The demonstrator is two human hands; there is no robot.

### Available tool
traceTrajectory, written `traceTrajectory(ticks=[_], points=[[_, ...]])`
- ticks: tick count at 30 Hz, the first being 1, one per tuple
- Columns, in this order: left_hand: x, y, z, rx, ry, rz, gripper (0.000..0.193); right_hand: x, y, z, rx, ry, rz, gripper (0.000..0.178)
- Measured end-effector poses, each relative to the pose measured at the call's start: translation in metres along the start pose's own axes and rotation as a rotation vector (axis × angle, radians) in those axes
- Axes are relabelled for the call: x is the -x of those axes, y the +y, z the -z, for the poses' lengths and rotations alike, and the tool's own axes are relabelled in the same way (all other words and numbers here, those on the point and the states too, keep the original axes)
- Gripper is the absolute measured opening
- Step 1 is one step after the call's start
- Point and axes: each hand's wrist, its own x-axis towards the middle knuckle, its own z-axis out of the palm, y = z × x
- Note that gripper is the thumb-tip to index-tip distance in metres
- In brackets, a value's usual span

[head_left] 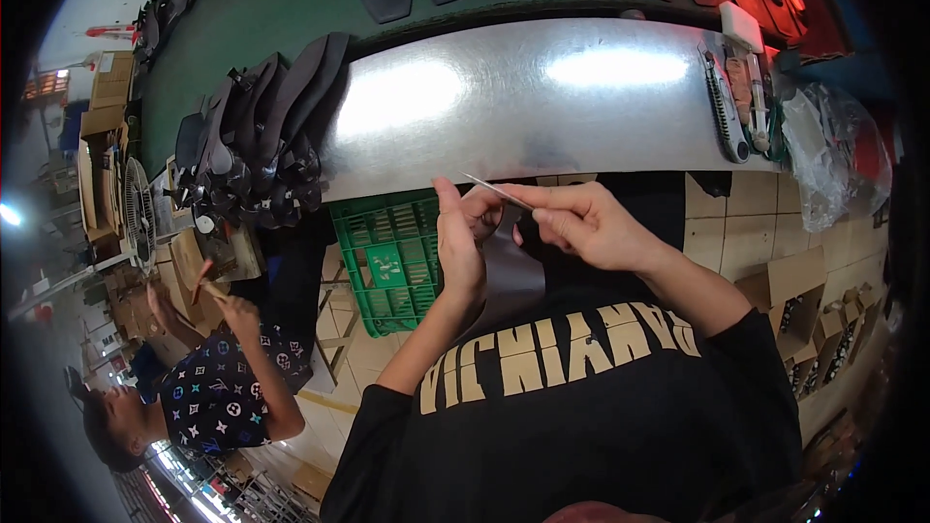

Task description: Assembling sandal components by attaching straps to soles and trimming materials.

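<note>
- In the head view, the right hand (pixel 586 223) pinches a slim silver metal tool (pixel 499 193) at the near edge of the shiny metal tabletop (pixel 523 116), probably for fine control.
- The left hand (pixel 461 247) is beside it, fingers curled; what it grips, I cannot tell.
- Dark flat sandals (pixel 295 87) crowd the tabletop's left end, perhaps leaving space.

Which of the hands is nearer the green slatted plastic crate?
Left. In the head view, the left hand is just to the right of the green slatted plastic crate; the right hand is farther right, beyond the left.
</note>
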Motion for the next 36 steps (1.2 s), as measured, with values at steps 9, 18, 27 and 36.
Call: traceTrajectory(ticks=[9,18,27,36], points=[[0.0,0.021,0.024,0.229,-0.352,-0.012,0.043,-0.01,-0.018,0.005,-0.259,-0.007,-0.132,0.043],[0.032,0.191,0.159,-0.164,0.612,-0.996,0.034,0.002,-0.019,0.084,0.391,0.836,0.345,0.031],[-0.032,0.154,0.311,-0.849,1.19,-0.723,0.039,-0.004,-0.022,0.116,1.282,1.019,0.353,0.023],[-0.15,0.169,0.094,-0.634,0.579,-1.029,0.04,0.015,-0.015,0.129,1.345,1.099,0.243,0.031]])
